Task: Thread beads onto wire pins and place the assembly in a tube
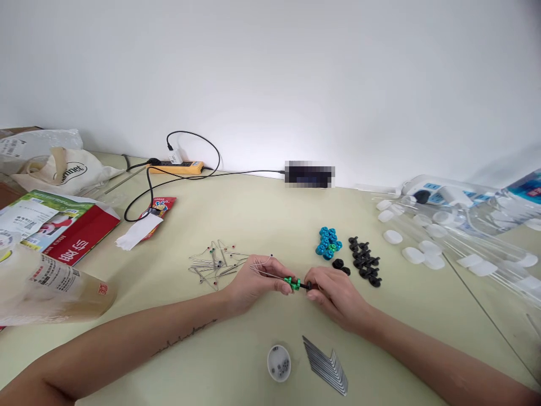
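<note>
In the middle of the table my left hand [257, 282] is closed round a green metal part [292, 283] and a thin bent wire [270, 274] that sticks out behind the fingers. My right hand [336, 296] pinches a black piece [307, 286] that meets the right end of the green part. Whatever else its fingers cover is hidden. Left of my left hand lie several bent wires [211, 265] with small coloured tips. Beyond my right hand are blue round parts [327, 243] with a green one among them, and black parts [366, 260].
A white cup [279, 363] of small metal pieces and a row of L-shaped rods [325, 366] lie nearest me. Clear tubes with white caps [430, 254] fill the right. A drink cup [63, 287], red box [80, 231] and power strip [181, 167] are left.
</note>
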`<state>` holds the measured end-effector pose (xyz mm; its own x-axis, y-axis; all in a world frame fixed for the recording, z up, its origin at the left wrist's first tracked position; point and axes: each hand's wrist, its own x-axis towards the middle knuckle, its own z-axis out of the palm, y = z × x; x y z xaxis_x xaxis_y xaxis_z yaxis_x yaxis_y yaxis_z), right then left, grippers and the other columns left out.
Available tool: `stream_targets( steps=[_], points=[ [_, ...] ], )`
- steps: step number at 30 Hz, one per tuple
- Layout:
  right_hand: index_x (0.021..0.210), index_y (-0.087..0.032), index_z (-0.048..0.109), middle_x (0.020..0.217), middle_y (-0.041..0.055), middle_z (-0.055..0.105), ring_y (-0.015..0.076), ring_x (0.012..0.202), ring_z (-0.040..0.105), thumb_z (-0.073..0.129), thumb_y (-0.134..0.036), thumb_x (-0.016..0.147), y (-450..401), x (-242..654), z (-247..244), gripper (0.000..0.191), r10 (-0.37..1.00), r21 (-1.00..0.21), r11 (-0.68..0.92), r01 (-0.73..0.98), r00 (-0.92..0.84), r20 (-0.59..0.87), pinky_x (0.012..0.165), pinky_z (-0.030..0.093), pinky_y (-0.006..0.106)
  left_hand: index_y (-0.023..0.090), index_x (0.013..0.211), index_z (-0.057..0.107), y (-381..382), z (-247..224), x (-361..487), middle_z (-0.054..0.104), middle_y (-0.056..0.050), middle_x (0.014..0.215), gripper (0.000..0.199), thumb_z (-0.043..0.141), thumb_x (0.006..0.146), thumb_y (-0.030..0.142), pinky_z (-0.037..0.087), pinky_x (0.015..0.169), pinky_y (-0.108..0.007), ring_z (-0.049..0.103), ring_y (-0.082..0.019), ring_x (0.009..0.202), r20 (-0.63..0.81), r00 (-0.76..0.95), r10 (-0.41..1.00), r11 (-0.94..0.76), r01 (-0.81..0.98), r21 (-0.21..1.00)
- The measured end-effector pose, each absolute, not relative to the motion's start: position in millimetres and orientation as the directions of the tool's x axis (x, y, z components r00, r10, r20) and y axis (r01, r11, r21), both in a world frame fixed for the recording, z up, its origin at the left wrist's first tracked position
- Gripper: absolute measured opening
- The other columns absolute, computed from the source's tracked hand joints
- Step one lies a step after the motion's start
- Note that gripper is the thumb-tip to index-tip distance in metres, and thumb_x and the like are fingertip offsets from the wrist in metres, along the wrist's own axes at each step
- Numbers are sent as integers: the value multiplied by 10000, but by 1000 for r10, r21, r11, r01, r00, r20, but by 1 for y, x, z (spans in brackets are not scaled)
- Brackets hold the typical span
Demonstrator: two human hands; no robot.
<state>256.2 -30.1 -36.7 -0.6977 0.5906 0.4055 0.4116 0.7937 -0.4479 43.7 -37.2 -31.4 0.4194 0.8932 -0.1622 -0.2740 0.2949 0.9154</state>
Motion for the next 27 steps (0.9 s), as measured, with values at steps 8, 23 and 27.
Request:
stream_targets(
  steps=[8,23,27],
  points=[
    [963,-199,440,793,36,586,133,637,489,425,-261,949,-29,253,-37,66,578,-434,811,392,-648,496,571,359,241,151,723,711,-35,-31,44,693,-19,652,184,799,562,135,463,659,-247,613,-129,655,-144,388,910,273,-301,914],
    [795,-194,472,637,1,534,126,549,453,308,-396,974,-30,255,-38,316,593,-408,799,443,-695,407,540,337,249,143,692,705,-34,-30,44,694,-33,689,201,812,522,141,459,646,-256,608,-138,655,-155,422,893,293,-285,912],
    [915,-190,489,716,13,587,122,600,502,405,-311,956,-30,255,-37,153,630,-425,774,470,-639,440,551,360,229,142,724,703,-33,-31,43,689,-27,669,201,805,551,157,464,672,-272,617,-142,653,-161,410,898,304,-312,900]
  ],
)
